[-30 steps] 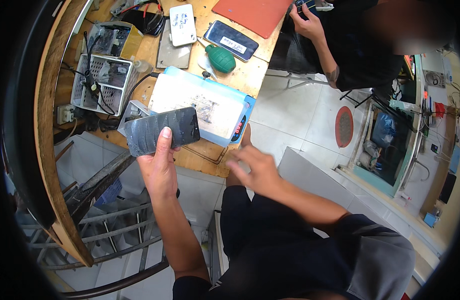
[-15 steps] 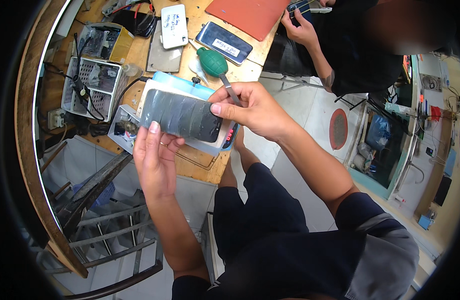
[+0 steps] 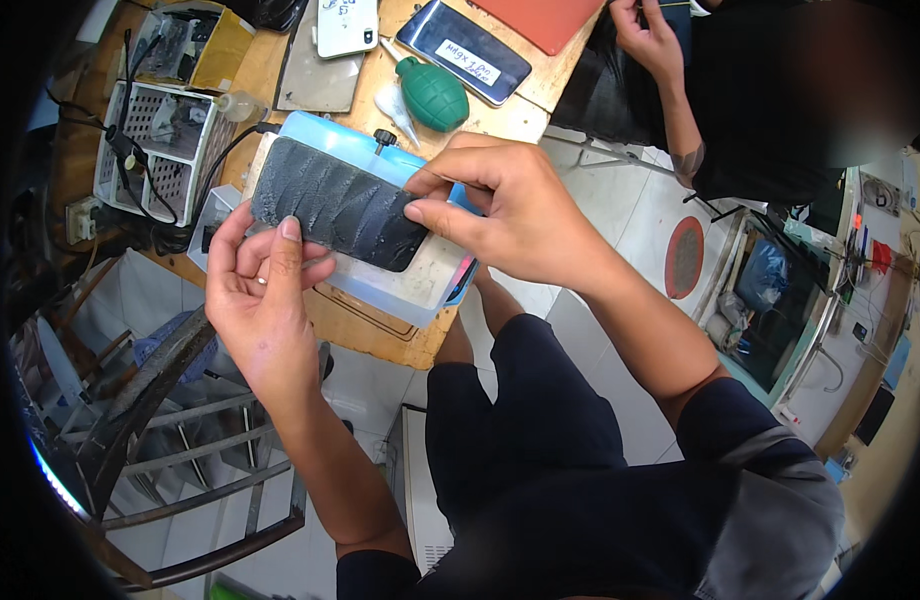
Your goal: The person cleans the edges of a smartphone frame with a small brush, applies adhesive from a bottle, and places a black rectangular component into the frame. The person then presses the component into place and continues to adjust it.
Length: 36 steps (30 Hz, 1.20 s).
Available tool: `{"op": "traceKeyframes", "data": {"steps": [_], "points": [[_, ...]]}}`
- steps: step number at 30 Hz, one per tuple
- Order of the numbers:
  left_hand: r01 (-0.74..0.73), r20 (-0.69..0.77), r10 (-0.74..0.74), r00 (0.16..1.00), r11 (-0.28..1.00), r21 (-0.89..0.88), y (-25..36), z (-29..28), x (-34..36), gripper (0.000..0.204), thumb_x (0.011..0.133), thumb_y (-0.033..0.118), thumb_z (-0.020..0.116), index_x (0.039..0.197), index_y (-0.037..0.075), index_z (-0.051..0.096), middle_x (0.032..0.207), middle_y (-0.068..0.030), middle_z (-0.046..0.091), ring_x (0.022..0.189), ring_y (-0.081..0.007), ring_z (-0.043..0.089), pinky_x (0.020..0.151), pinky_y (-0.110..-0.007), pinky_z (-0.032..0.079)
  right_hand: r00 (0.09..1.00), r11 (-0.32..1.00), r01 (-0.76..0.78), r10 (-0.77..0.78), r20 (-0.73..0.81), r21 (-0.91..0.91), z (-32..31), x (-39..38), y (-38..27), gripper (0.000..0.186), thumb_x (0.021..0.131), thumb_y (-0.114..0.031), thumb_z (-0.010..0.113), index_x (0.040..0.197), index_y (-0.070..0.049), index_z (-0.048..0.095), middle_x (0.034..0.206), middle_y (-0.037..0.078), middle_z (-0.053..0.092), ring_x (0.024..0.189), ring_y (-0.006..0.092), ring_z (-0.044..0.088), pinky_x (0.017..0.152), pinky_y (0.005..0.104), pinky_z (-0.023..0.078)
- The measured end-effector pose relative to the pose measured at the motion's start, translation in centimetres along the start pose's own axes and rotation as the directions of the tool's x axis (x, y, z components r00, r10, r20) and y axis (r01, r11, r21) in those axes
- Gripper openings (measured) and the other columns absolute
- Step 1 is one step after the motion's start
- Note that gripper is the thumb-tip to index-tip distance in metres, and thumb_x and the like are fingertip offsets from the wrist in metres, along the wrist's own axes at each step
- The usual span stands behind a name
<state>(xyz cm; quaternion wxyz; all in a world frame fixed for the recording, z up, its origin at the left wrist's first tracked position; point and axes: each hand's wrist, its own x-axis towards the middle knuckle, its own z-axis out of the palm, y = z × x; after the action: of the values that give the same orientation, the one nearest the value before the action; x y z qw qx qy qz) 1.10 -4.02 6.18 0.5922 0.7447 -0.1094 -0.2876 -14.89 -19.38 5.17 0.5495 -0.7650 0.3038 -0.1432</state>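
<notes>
- The dark slab (image 3: pixel 340 205) is over the blue and white machine (image 3: pixel 380 285); I can't tell if they touch.
- The right hand (image 3: pixel 510 210) pinches one end, thumb and fingers closed.
- The left hand (image 3: pixel 265 290) is half curled, thumb on the near edge.
- That left grip looks loose, so the slab could slip.
- Pressing too hard might crack it.
- A wide swing could bump the green bulb (image 3: pixel 435 95).

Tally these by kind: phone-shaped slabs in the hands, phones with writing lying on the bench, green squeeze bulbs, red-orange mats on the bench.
Held phone-shaped slab, between left hand and right hand: 1
Phones with writing, white phone and dark phone: 2
Green squeeze bulb: 1
Red-orange mat: 1
Total: 5
</notes>
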Motion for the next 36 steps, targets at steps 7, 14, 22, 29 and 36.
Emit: {"op": "traceKeyframes", "data": {"steps": [7,14,22,29,36], "points": [[-0.019,-0.045,0.037,0.998,0.938,0.347,-0.3,-1.1,0.0,0.036,0.100,0.007,0.074,0.131,-0.005,0.062,0.087,-0.0028,0.069,0.069,-0.0038,0.058,0.057,-0.019,0.042,0.986,0.980,0.144,-0.154,-0.066,-0.134,0.8,-0.3,0.6,0.022,0.082,-0.009,0.085,0.102,-0.003,0.077,0.085,0.008,0.068,0.073,0.0223,0.064,0.065,0.0342,0.050],[-0.549,0.217,0.562,0.798,0.529,0.647,-0.4,-1.0,-0.7,0.025,0.102,0.008,0.064,0.125,0.007,0.074,0.133,-0.0155,0.063,0.125,-0.0305,0.059,0.107,-0.042,0.043,0.968,0.955,0.244,-0.251,-0.021,-0.171,1.0,-0.4,1.0,0.027,0.087,-0.005,0.082,0.113,-0.002,0.076,0.085,0.006,0.065,0.076,0.0175,0.065,0.066,0.0299,0.050],[-0.639,0.398,0.557,0.729,0.347,0.686,-1.1,-2.3,0.1,0.034,0.105,0.007,0.057,0.135,0.012,0.073,0.158,-0.0186,0.049,0.148,-0.0371,0.043,0.123,-0.048,0.029,0.966,0.981,-0.026,-0.024,-0.258,-0.191,-4.0,-1.8,5.7,0.023,0.100,-0.008,0.065,0.119,0.002,0.074,0.094,0.012,0.067,0.087,0.0231,0.066,0.079,0.0340,0.051],[-0.696,0.536,0.478,0.696,0.263,0.668,-1.6,-2.8,-0.8,0.042,0.099,0.009,0.064,0.138,0.020,0.072,0.163,-0.0182,0.045,0.152,-0.0406,0.036,0.123,-0.053,0.024,0.968,0.857,0.221,-0.251,-0.003,-0.466,-1.3,0.3,10.6,0.027,0.085,-0.002,0.072,0.111,-0.004,0.078,0.095,0.011,0.068,0.092,0.0336,0.068,0.079,0.0431,0.057],[-0.780,0.643,0.458,0.614,0.228,0.582,-0.5,-2.8,0.0,0.052,0.091,0.010,0.071,0.141,0.024,0.070,0.165,-0.0162,0.043,0.153,-0.0402,0.035,0.124,-0.054,0.023,0.873,0.632,0.425,-0.475,0.110,-0.648,-1.6,2.4,12.9,0.027,0.076,-0.009,0.076,0.103,-0.010,0.078,0.094,0.002,0.066,0.095,0.0246,0.065,0.084,0.0379,0.050]]}}
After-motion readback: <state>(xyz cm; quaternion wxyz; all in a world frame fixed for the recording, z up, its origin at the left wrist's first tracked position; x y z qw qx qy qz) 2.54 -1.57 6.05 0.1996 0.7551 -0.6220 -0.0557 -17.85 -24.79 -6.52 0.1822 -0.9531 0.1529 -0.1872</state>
